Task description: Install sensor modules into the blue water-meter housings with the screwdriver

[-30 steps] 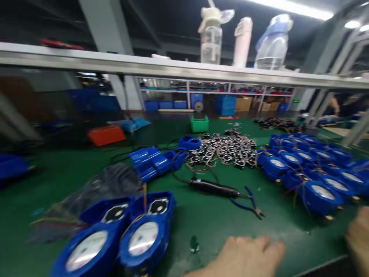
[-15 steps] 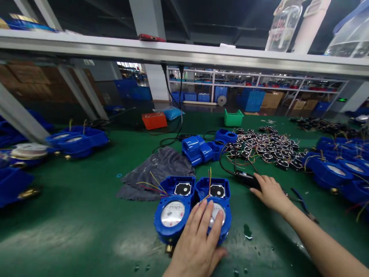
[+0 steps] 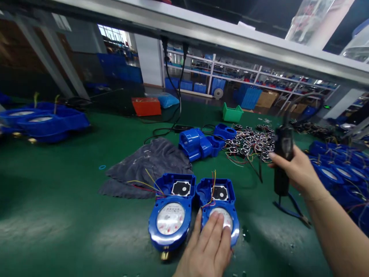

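Hands set: my left hand presses flat on the right meter; my right hand grips the black tool, which next needs lowering onto that meter.

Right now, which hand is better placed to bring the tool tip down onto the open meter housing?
Right. The right hand already grips the black tool, tip pointing down, raised just right of the meter. The left hand lies flat on that meter's dial, bracing it, so it is occupied.
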`<state>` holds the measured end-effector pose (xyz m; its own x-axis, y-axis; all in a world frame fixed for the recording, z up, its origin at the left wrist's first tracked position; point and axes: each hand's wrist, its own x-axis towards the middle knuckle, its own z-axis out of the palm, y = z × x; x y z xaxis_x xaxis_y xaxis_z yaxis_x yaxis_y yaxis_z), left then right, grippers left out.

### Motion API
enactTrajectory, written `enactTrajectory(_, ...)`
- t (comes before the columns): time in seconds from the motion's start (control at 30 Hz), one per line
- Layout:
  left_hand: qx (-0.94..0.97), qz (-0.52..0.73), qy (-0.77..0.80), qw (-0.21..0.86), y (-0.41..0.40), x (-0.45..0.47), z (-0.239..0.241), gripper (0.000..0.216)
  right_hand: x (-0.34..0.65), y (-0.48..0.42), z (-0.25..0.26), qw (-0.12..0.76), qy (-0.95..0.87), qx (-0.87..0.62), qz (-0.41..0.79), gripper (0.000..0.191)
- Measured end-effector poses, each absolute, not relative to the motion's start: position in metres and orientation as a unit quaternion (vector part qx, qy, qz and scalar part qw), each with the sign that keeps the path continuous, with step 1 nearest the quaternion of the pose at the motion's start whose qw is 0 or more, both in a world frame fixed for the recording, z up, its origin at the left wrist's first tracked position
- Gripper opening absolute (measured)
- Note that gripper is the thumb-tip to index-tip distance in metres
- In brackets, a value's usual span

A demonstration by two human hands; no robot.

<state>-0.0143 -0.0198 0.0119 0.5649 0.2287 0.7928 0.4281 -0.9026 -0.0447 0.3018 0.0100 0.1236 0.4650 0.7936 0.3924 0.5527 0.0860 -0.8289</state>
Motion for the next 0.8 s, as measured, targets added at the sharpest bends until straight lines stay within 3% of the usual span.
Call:
enactTrajectory(0.13, -0.895, -0.390, -0.192, 0.102, -0.017, -0.018, 0.016, 0.038, 0.272, 0.004, 0.171, 0.720, -0.427, -0.528, 0.144, 0.044)
enactTrajectory(0.3, -0.898, -0.382, -0.203, 0.077, -0.018, -0.023, 0.025, 0.061, 0.237, 0.003, 0.191, 0.806, -0.395, -0.409, 0.165, 0.036)
enactTrajectory(0.53, -0.818, -0.465, -0.324, -0.101, -0.034, -0.002, 0.012, 0.055, 0.219, -0.003, 0.184, 0.841, -0.387, -0.350, 0.141, 0.033)
enactTrajectory(0.8, -0.827, -0.452, -0.318, -0.109, -0.045, -0.002, 0.012, 0.046, 0.218, -0.005, 0.186, 0.814, -0.438, -0.342, 0.168, 0.033)
